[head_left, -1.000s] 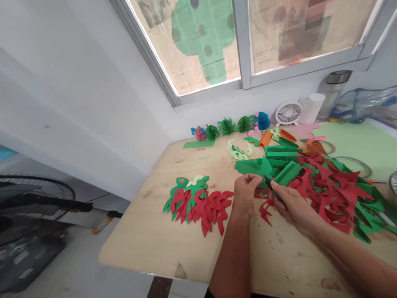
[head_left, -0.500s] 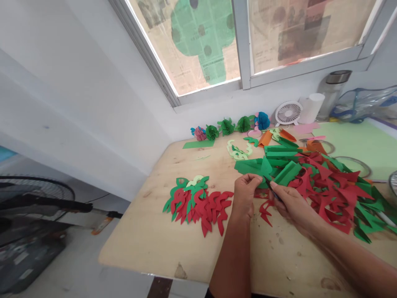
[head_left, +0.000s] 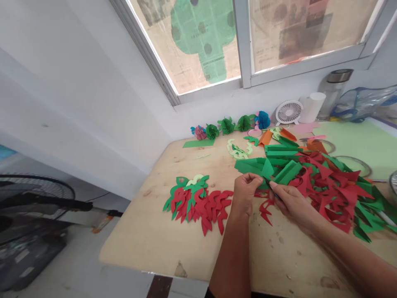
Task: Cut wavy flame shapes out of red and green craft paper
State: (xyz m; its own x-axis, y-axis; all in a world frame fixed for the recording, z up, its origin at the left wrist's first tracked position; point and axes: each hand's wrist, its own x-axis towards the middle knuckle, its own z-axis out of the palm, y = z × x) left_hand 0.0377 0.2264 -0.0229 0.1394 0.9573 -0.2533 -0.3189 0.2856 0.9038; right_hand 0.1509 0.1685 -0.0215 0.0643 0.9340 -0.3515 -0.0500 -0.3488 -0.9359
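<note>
My left hand (head_left: 245, 192) is closed in a pinch on what looks like a small piece of green paper (head_left: 264, 185), mostly covered by the fingers and hard to tell from the green sheets behind. My right hand (head_left: 287, 198) grips dark, slim scissors (head_left: 268, 182), whose tip points toward the left fingertips; most of the tool is hidden in the fingers. Red paper scraps (head_left: 266, 212) lie under and between both hands. Left of my left hand, curved red paper cut-outs (head_left: 211, 207) and green paper cut-outs (head_left: 181, 182) are heaped on the wooden table (head_left: 149, 244).
A big heap of red offcuts (head_left: 335, 190) and green offcuts (head_left: 374, 221) lies to the right. Folded paper balls (head_left: 227, 126) line the wall beside a small white fan (head_left: 288, 112) and a bottle (head_left: 333, 93). Pale green cut-outs (head_left: 238, 151) lie further back.
Both hands keep nearly the same place and hold. The right hand and the dark tool have shifted only very slightly; the papers on the table look the same.
</note>
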